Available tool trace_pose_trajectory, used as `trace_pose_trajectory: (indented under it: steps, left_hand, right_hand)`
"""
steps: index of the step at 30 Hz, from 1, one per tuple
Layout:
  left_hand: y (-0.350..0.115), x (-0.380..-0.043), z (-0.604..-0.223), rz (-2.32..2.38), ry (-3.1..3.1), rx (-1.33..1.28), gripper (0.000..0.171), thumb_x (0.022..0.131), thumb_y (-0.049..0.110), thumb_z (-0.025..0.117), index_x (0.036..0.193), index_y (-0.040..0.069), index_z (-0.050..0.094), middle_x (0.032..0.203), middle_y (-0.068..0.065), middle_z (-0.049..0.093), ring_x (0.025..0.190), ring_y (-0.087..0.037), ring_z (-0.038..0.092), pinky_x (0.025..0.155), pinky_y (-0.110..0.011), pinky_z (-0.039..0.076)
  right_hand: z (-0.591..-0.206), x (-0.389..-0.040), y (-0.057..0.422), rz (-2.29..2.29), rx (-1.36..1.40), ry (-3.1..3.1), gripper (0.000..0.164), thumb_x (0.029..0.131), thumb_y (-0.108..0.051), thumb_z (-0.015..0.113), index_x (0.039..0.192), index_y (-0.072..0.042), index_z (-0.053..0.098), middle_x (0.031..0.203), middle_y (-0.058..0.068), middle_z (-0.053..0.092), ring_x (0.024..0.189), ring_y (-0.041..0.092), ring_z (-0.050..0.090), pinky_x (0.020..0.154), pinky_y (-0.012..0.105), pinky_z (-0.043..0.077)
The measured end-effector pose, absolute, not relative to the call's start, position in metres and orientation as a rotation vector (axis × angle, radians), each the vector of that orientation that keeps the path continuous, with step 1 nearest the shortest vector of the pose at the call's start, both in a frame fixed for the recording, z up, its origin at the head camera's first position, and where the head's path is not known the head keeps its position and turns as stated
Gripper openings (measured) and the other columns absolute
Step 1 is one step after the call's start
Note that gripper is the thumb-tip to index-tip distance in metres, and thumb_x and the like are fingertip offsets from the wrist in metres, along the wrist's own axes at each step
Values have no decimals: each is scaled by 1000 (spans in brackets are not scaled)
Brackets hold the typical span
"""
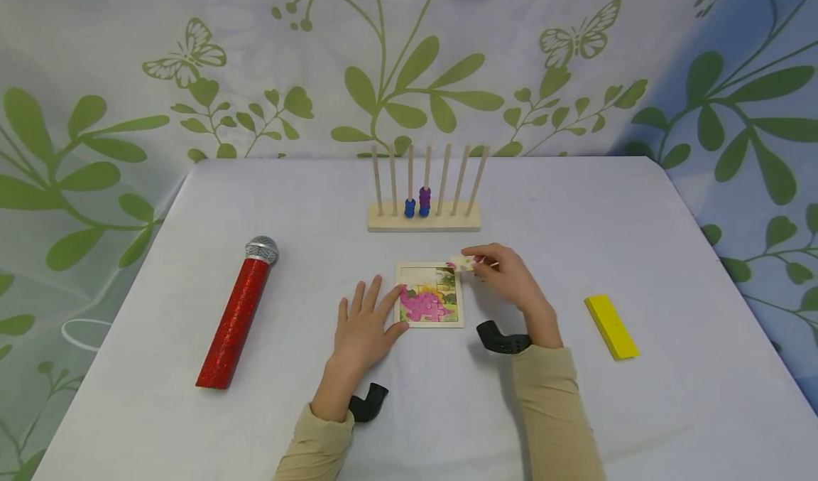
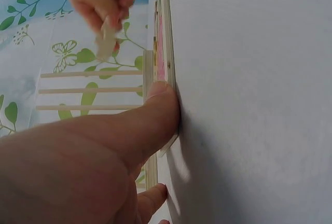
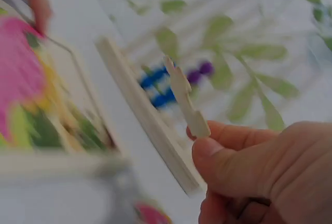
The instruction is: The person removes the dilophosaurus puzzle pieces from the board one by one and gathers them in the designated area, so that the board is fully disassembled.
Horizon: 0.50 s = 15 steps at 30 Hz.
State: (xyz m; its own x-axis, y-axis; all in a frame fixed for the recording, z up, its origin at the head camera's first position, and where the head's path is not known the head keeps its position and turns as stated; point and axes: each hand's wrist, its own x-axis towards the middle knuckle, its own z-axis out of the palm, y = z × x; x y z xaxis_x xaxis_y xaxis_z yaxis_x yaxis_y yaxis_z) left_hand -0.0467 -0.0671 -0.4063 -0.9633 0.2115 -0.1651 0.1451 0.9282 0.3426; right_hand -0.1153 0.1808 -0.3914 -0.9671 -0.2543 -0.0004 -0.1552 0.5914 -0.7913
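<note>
Pinched a puzzle piece between fingers of the right hand, over the upper right corner of the dinosaur puzzle.
Touched that puzzle's left side, just below mid-frame, with widely spread fingers of the left hand.

Shows no readable text, label, brand, number or sign in the head view or in either wrist view.
</note>
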Motion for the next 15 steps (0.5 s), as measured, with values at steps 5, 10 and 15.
trace_pose_trajectory:
  steps: [5, 10, 15]
  left_hand:
    - [-66, -46, -405, 504, 2888, 271, 61, 85, 42, 58, 139, 25, 37, 148, -11, 19, 135, -35, 9, 103, -58, 9]
    - [-66, -46, -404, 491, 2884, 268, 61, 85, 42, 58, 139, 25, 37, 148, -11, 19, 134, -35, 10, 103, -57, 9]
    - [-66, -46, -405, 479, 2888, 263, 61, 85, 43, 57, 140, 25, 36, 148, -11, 19, 135, -35, 9, 103, -57, 9]
  right_hand:
    - [-395, -111, 226, -1186, -72, 2810, 27, 89, 1, 50, 114, 0, 59, 94, 15, 52, 85, 28, 46, 69, 33, 40]
    - [-402, -107, 243, -1095, 71, 2784, 28, 90, -3, 52, 118, 0, 56, 98, 17, 51, 86, 29, 43, 71, 35, 39]
    - [-403, -108, 243, -1097, 84, 2789, 28, 90, -3, 52, 118, -2, 56, 98, 17, 50, 84, 28, 43, 70, 35, 39]
